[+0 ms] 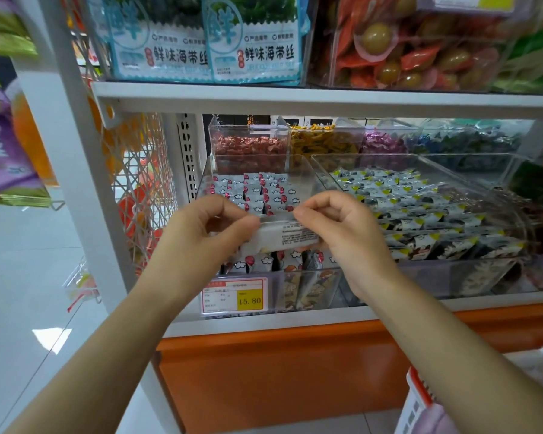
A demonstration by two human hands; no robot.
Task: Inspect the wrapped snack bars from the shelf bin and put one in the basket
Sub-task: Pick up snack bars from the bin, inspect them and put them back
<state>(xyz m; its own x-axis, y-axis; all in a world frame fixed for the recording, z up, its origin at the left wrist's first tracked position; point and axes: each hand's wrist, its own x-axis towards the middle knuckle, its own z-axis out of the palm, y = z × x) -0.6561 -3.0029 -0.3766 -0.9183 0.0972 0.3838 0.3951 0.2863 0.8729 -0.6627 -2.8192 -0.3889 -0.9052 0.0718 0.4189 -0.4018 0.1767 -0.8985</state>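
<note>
Two hands pinch one white wrapped snack bar (287, 239) by its ends, left hand (212, 228) at nine o'clock, right hand (337, 228) at three, before the clear plastic shelf bin (298, 173).

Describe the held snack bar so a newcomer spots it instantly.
On the white metal shelf unit, find the front-left clear plastic bin of white wrappers printed with red balloons. Before it, the left hand and right hand pinch one white wrapped snack bar by its ends; it alone is held up, showing black small print.
</note>
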